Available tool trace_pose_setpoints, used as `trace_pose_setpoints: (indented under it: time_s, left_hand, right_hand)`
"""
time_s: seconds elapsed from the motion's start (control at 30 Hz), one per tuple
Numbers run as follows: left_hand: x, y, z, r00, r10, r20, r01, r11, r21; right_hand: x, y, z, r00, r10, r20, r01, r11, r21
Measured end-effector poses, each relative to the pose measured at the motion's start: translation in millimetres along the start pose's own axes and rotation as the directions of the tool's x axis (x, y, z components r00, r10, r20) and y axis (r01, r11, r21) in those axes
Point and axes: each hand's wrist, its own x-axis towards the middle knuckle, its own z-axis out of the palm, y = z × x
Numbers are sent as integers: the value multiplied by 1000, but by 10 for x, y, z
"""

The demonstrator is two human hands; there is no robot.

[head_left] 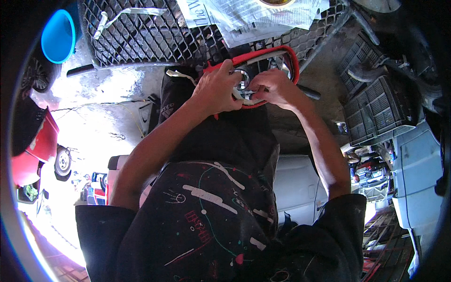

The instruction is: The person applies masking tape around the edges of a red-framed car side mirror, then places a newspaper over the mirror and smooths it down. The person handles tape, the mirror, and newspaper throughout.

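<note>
A vehicle lamp housing with a red rim [292, 58] rests over my lap, close to the edge of the mesh table. Its inside is shiny chrome, with a round ring [243, 80] near the middle. My left hand [217, 89] grips the housing's left side, thumb and fingers bent around its edge. Over the right part of the opening, my right hand [275, 88] has its fingers bent and pinched together inside. Whatever those fingertips hold, if anything, is hidden. A pale strip [181, 75] lies just left of my left hand.
Newspaper sheets [263, 23] and a round tin [277, 2] lie on the black mesh table [141, 47], beside a crumpled white strip [134, 11]. A blue bucket [58, 36] is at far left. Dark plastic crates [380, 110] stand at right, near a light-blue panel [418, 169].
</note>
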Motion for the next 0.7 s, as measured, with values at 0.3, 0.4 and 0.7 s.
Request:
trace_pose_setpoints:
  time_s: [0.3,0.4,0.7]
  left_hand:
    - [14,-16,2,1000,-10,18,10,999,-30]
    - [3,2,-5,1000,0,3,0,1000,-16]
    - [16,17,-46,999,-22,26,23,999,-41]
  right_hand:
    - [131,-126,-68,974,7,228,76,933,-352]
    - [181,-214,-47,949,-29,314,188,853,-487]
    - [49,-177,89,982,94,166,-43,957,-286]
